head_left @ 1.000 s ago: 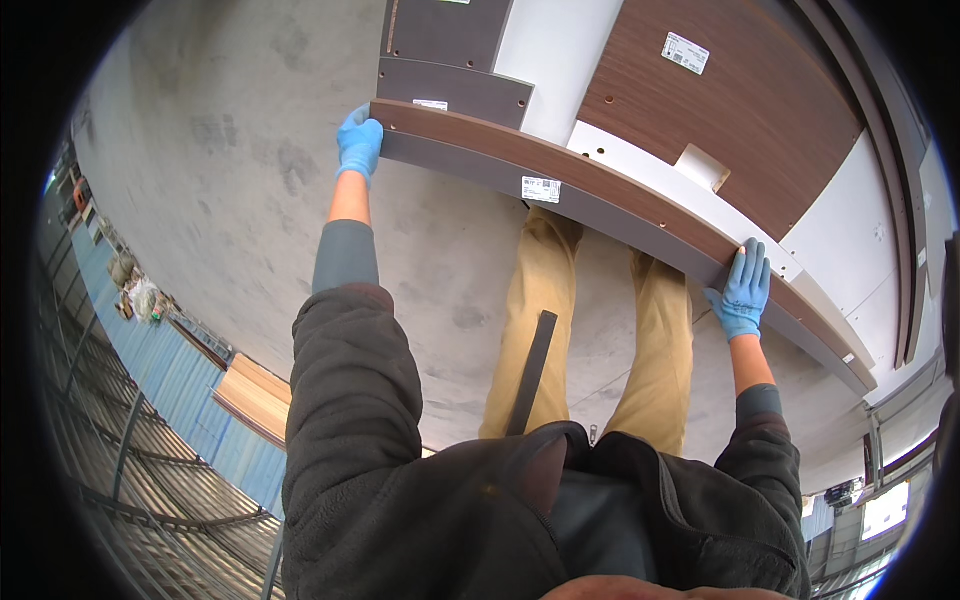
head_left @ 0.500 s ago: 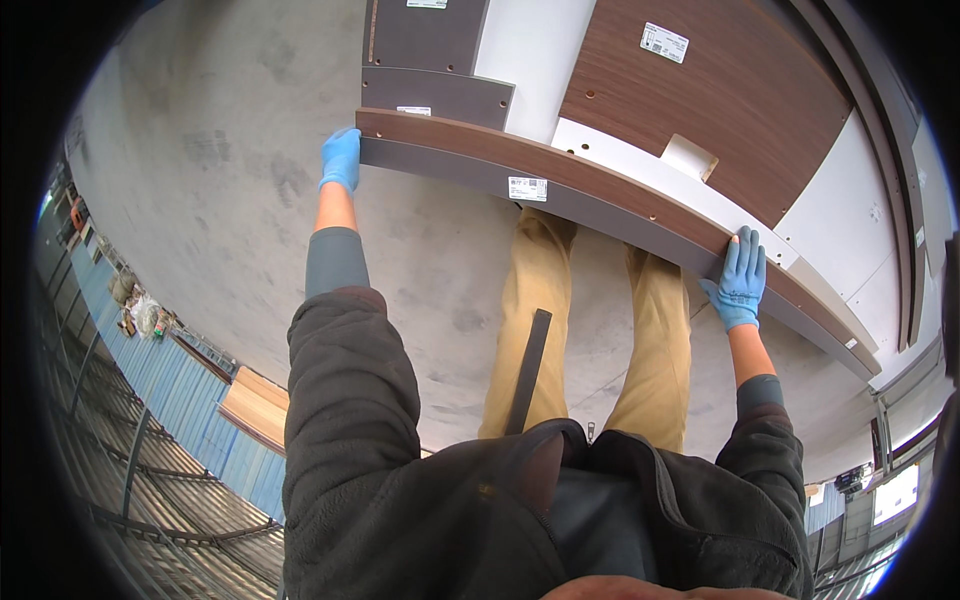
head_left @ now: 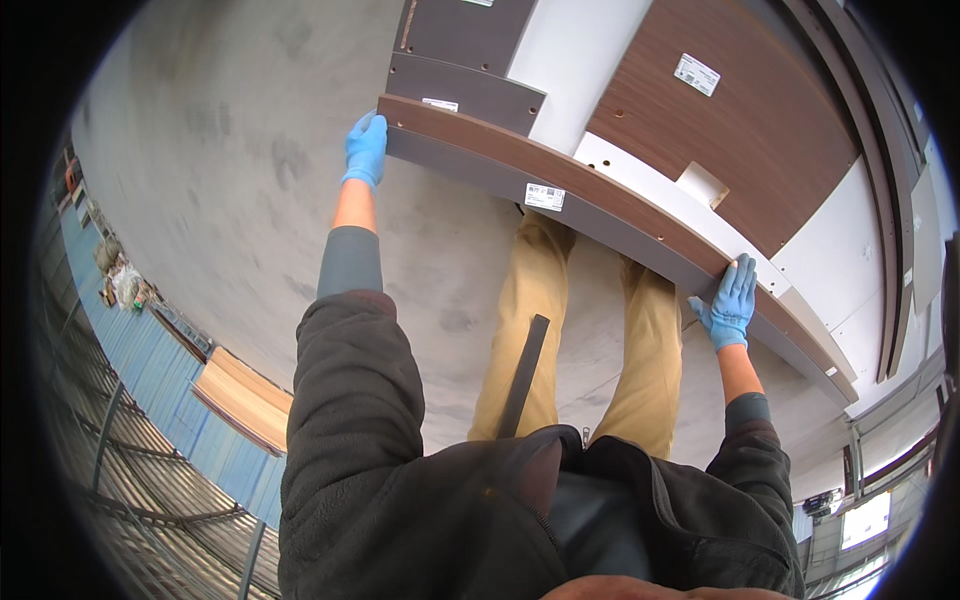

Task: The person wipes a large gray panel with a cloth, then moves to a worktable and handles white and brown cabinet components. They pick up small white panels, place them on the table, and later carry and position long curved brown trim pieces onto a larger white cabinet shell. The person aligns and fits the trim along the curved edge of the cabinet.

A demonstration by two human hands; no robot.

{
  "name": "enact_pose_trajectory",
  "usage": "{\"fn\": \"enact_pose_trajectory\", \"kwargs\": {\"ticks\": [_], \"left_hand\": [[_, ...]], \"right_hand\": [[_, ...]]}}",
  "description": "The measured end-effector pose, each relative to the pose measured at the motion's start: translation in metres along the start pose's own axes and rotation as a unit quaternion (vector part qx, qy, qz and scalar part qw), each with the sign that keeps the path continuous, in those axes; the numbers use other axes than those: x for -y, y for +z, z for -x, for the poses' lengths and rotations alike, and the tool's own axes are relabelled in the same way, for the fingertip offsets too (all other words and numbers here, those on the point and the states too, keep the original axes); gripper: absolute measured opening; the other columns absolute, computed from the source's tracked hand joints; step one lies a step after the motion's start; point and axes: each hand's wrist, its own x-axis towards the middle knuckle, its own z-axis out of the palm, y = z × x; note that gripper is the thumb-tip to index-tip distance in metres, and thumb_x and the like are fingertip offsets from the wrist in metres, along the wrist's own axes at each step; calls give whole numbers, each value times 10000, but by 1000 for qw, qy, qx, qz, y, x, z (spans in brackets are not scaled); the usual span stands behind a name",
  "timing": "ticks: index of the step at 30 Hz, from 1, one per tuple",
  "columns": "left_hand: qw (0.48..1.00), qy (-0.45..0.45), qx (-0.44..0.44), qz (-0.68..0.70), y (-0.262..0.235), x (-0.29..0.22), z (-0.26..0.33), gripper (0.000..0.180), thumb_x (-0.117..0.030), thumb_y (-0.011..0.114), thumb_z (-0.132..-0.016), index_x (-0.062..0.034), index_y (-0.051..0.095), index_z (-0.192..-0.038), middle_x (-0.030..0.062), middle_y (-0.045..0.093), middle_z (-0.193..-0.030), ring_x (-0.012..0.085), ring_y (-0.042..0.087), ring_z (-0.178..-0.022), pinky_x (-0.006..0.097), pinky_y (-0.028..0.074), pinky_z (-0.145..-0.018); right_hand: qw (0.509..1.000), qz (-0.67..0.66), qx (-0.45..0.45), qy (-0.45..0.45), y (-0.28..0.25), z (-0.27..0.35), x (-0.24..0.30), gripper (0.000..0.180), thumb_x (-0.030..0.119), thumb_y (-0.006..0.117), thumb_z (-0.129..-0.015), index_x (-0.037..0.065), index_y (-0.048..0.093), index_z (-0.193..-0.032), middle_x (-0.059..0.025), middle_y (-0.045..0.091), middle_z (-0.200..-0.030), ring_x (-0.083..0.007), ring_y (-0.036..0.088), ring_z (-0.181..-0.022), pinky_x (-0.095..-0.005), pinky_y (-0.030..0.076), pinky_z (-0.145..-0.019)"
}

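A long narrow board [head_left: 500, 137] with a brown face and a grey face runs slantwise in front of me, from upper left to lower right. My left hand [head_left: 366, 152], in a blue glove, is closed around its left end. Towards the other end, my right hand [head_left: 728, 303], also gloved in blue, lies against the board with fingers stretched out and thumb spread. A white label [head_left: 545, 197] is stuck on the grey face. Just beyond the board are grey panels [head_left: 462, 92] and a large brown panel [head_left: 735, 140] with a cut-out.
White panels [head_left: 830, 262] lie around the brown one, and long dark strips [head_left: 893, 200] curve along the right. Grey floor [head_left: 240, 190] stretches to the left. A stack of wood-coloured boards [head_left: 243, 398] sits at the lower left. My legs [head_left: 527, 330] are beneath the board's near side.
The view has turned slightly, so the board and panels appear tilted further clockwise. My left hand still grips the board's end; my right thumb now stands farther out from the fingers.
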Motion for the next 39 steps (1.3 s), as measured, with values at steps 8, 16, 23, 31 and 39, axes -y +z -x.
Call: {"fn": "enact_pose_trajectory", "kwargs": {"ticks": [8, 16, 23, 31, 39], "left_hand": [[1000, -5, 7, 13, 1, 6, -3, 476, -229, 608, -977, -7, 685, -1391, 76, 736, -1310, 194, 656, -1213, 327, 496, -1062], [989, -21, 97, 110, -22, 12, -9, 555, -58, 634, -896, -10, 648, -1449, 83, 720, -1345, 178, 649, -1205, 297, 503, -1026], [997, 20, 76, 6, -13, 15, -6, 554, -57, 595, -938, 17, 600, -1487, 103, 700, -1381, 198, 637, -1251, 328, 488, -1094], [992, 119, 17, -25, -7, 29, -16, 550, -100, 643, -942, 17, 593, -1478, 161, 647, -1461, 239, 611, -1327, 369, 484, -1115], [860, 368, -175, -306, 57, -15, 52, 641, -258, 726, -934, -45, 571, -1518, 254, 485, -1604, 479, 386, -1516, 582, 331, -1229]], "right_hand": [[999, 2, 23, 30, 2, -1, 6, 1270, 350, 963, -655, -89, 237, -1599, -341, 270, -1677, -511, 230, -1585, -561, 251, -1313], [995, -17, -4, -102, -20, -36, 41, 1163, 355, 912, -688, -48, 292, -1586, -291, 317, -1679, -469, 296, -1577, -570, 290, -1288], [993, -34, -39, -106, 0, -78, 107, 1029, 314, 884, -740, -21, 367, -1564, -281, 334, -1671, -500, 274, -1574, -620, 270, -1277], [989, -68, -50, -125, -44, -100, 87, 740, 309, 866, -734, 20, 603, -1363, -207, 534, -1554, -427, 500, -1449, -588, 382, -1219], [946, 121, -298, 37, -112, -216, -87, 677, 413, 767, -852, 44, 604, -1395, -207, 527, -1569, -416, 523, -1429, -569, 413, -1174]]}}
